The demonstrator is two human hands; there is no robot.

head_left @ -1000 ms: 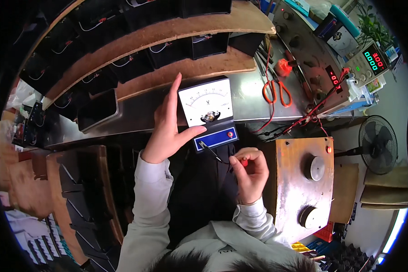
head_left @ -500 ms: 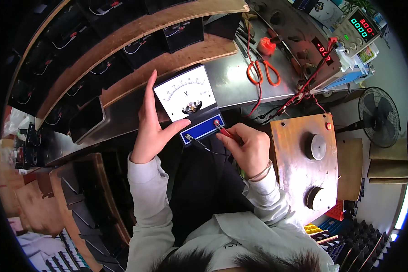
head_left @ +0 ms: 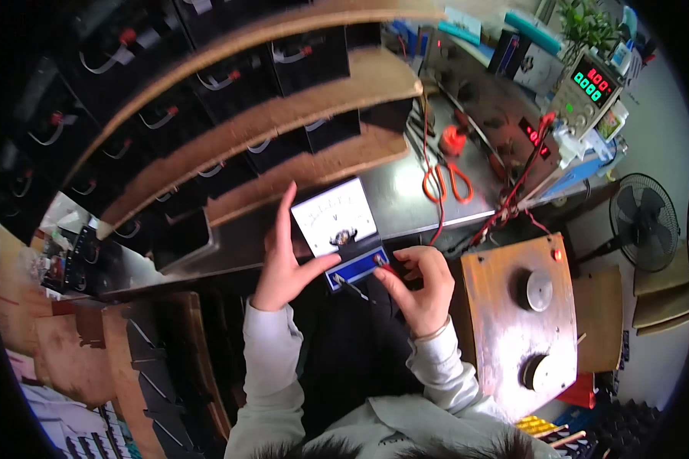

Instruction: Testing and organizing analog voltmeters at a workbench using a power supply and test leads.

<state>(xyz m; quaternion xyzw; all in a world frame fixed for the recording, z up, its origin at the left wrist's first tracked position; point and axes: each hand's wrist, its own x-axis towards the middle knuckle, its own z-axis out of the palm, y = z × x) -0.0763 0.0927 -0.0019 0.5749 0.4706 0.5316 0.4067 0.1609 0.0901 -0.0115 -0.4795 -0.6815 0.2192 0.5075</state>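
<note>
A panel voltmeter (head_left: 334, 216) with a white dial and clear cover leans upright in front of me, its face tilted toward me. My left hand (head_left: 282, 268) grips its left side, fingers along the edge and thumb over the lower front. Below the dial lies a blue terminal strip (head_left: 357, 269). A black-leaded clip (head_left: 338, 280) sits on its left terminal, and a red clip (head_left: 380, 262) is on the right one. Close around the red clip, my right hand (head_left: 425, 289) has its thumb and fingers apart.
Wooden shelves (head_left: 314, 96) with black meters rise behind. Orange-handled scissors (head_left: 458, 183) lie on the metal bench by a power supply (head_left: 587, 93) with lit digits. To the right stands a wooden box (head_left: 505, 321) with two round metal discs. A fan (head_left: 644, 222) is beyond it.
The view has shifted, so the meter and both hands appear lower in the picture. My right fingers have loosened from the red clip, which stays on its terminal. The left hand keeps its hold.
</note>
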